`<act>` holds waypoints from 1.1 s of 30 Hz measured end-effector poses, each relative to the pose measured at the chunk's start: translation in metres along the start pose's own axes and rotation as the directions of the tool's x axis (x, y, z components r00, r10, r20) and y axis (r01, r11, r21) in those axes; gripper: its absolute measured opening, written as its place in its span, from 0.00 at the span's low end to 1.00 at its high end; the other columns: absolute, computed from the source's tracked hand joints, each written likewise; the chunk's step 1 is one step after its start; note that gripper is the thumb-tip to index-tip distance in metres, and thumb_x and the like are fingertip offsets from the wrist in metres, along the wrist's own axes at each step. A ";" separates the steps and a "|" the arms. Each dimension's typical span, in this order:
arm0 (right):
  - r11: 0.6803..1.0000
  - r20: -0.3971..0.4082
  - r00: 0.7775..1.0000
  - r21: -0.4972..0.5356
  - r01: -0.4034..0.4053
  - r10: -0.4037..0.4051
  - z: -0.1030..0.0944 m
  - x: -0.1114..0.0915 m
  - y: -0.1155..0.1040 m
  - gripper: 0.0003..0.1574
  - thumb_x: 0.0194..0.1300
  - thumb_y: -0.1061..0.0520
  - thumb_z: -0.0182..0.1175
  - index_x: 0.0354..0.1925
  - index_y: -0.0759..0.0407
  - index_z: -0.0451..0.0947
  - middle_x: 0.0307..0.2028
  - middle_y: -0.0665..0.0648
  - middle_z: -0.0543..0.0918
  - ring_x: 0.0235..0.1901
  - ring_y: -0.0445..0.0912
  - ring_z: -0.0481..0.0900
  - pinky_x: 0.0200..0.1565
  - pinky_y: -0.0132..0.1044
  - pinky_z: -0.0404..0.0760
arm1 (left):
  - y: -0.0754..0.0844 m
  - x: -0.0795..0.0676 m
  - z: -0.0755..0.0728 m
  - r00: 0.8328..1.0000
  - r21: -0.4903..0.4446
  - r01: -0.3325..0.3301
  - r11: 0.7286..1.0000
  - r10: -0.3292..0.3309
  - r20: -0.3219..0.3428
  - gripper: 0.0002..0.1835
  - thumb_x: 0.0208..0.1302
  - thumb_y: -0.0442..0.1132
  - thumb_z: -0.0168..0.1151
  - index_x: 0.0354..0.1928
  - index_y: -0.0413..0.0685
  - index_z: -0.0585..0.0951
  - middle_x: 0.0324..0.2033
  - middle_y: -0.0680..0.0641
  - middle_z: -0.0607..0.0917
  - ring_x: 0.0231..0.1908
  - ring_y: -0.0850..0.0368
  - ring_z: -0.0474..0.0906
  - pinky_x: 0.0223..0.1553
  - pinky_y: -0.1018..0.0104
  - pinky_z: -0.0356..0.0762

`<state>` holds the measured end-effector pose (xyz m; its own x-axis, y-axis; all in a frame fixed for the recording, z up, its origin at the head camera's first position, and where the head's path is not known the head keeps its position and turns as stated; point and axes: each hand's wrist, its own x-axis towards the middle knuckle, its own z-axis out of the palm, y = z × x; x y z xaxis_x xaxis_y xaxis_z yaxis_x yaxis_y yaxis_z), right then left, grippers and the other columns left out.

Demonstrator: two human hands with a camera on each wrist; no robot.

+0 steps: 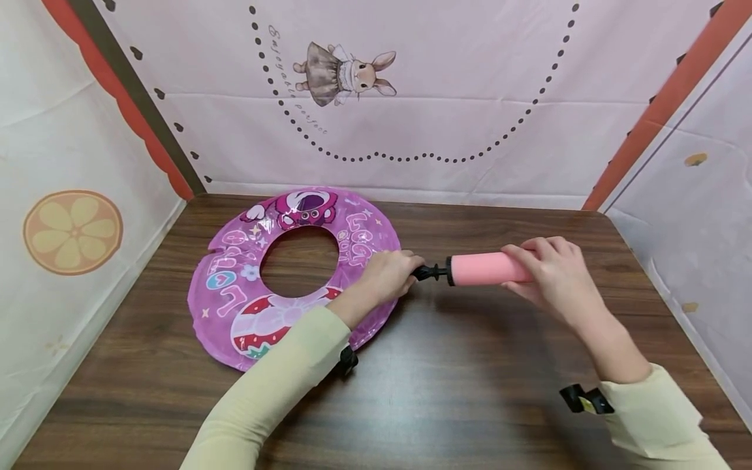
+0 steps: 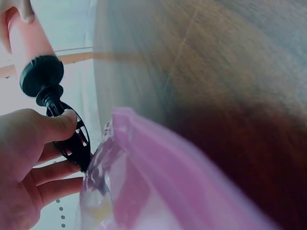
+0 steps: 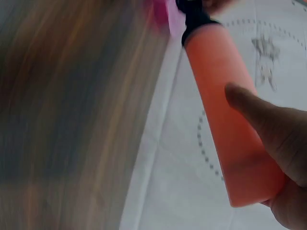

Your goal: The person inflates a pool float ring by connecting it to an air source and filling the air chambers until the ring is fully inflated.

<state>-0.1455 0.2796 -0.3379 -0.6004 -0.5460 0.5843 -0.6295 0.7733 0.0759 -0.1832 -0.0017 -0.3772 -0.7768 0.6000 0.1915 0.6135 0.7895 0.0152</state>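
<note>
A pink hand pump [image 1: 484, 269] with black end fittings is held level above the table, right of a purple swim ring [image 1: 226, 326]. My right hand [image 1: 555, 277] grips its pink barrel [image 3: 225, 110] near the far right end. The left hand [image 1: 384, 274] has thumb and fingers around the pump's narrow black end piece [image 2: 72, 139], close to the ring's right edge. That end piece overlaps the ring's clear plastic in the left wrist view. The printed ring looks filled out, with creases along its seam, and lies under my left forearm.
A dark wooden table [image 1: 411, 405] carries the ring. Pale printed cloth [image 1: 446, 78] stands behind it, with a rabbit picture and dotted line. More cloth panels rise at the left and right sides. Black devices are strapped at both sleeves.
</note>
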 end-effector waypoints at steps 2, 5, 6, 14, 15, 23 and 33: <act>1.000 0.001 1.000 -0.010 0.001 -0.001 0.005 0.003 -0.005 0.34 0.43 0.40 0.71 0.45 0.57 0.77 0.34 0.65 0.77 0.35 0.62 0.72 0.37 0.60 0.70 | 0.000 0.000 0.001 1.000 -0.013 0.007 1.000 -0.008 -0.004 0.12 0.56 0.43 0.64 0.44 0.53 0.81 0.36 0.53 0.83 0.30 0.56 0.80 0.27 0.64 0.78; 1.000 0.012 1.000 -0.021 0.002 -0.002 0.008 0.004 -0.007 0.38 0.32 0.51 0.76 0.46 0.57 0.77 0.35 0.64 0.78 0.35 0.62 0.72 0.37 0.58 0.70 | 0.001 0.000 0.002 1.000 -0.040 0.017 0.999 -0.018 -0.013 0.11 0.56 0.43 0.65 0.42 0.53 0.81 0.34 0.53 0.83 0.29 0.57 0.79 0.26 0.64 0.77; 1.000 0.017 1.000 -0.022 0.003 -0.003 0.008 0.004 -0.007 0.37 0.33 0.51 0.76 0.46 0.56 0.77 0.35 0.64 0.78 0.35 0.62 0.73 0.37 0.58 0.71 | 0.001 0.001 0.002 1.000 -0.049 0.022 0.999 -0.022 -0.012 0.10 0.55 0.43 0.65 0.41 0.52 0.81 0.33 0.53 0.83 0.29 0.57 0.79 0.26 0.64 0.77; 1.000 0.043 0.999 -0.015 -0.009 0.009 -0.010 -0.012 0.014 0.47 0.57 0.22 0.33 0.47 0.55 0.78 0.34 0.63 0.79 0.36 0.61 0.75 0.37 0.56 0.71 | -0.001 0.002 0.004 0.998 -0.061 0.061 0.996 -0.059 0.039 0.12 0.56 0.45 0.65 0.42 0.53 0.81 0.35 0.53 0.85 0.32 0.57 0.81 0.32 0.63 0.79; 1.000 0.041 0.999 -0.022 -0.009 0.010 -0.013 -0.015 0.018 0.48 0.57 0.21 0.32 0.46 0.55 0.78 0.33 0.63 0.80 0.35 0.61 0.75 0.36 0.56 0.71 | -0.002 0.002 0.004 0.998 -0.063 0.060 0.996 -0.057 0.038 0.12 0.55 0.45 0.65 0.42 0.53 0.81 0.35 0.53 0.85 0.32 0.56 0.81 0.32 0.63 0.79; 0.994 0.049 0.993 -0.003 -0.106 0.106 -0.050 -0.042 0.055 0.53 0.49 0.17 0.37 0.43 0.57 0.79 0.33 0.63 0.80 0.35 0.61 0.72 0.33 0.57 0.69 | -0.008 -0.002 0.008 0.998 -0.070 0.054 0.996 -0.052 0.031 0.13 0.56 0.44 0.65 0.44 0.53 0.81 0.36 0.53 0.85 0.34 0.57 0.81 0.33 0.63 0.79; 0.999 -0.012 1.000 0.038 0.019 -0.018 -0.014 -0.018 0.025 0.48 0.57 0.22 0.37 0.43 0.60 0.79 0.31 0.63 0.79 0.33 0.62 0.72 0.33 0.57 0.69 | -0.004 -0.003 0.009 1.000 -0.053 0.027 0.998 -0.027 -0.003 0.13 0.56 0.45 0.65 0.44 0.55 0.81 0.36 0.53 0.84 0.33 0.57 0.81 0.30 0.63 0.79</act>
<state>-0.1432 0.3132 -0.3359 -0.5827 -0.5560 0.5927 -0.6587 0.7503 0.0563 -0.1844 -0.0058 -0.3867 -0.7926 0.5781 0.1939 0.5992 0.7973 0.0721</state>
